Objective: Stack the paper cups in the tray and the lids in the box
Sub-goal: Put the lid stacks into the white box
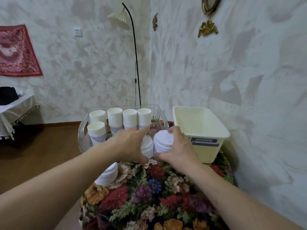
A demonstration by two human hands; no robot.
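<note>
Several stacks of white paper cups (114, 119) stand in a clear plastic tray (83, 138) at the back of the table. Just in front of the tray, my left hand (128, 145) grips one stack of white lids (147, 147). My right hand (178, 146) grips a second, wider stack of white lids (163, 141) right beside it. A cream plastic box (199, 128) stands to the right of both hands; its inside looks bare. Another lid stack (108, 175) lies on its side at the table's left edge.
A floral cloth (149, 196) covers the small table. A black floor lamp (136, 63) rises behind the tray in the wall corner. A side table with a lace cloth (15, 112) stands at the far left, across the brown floor (41, 155).
</note>
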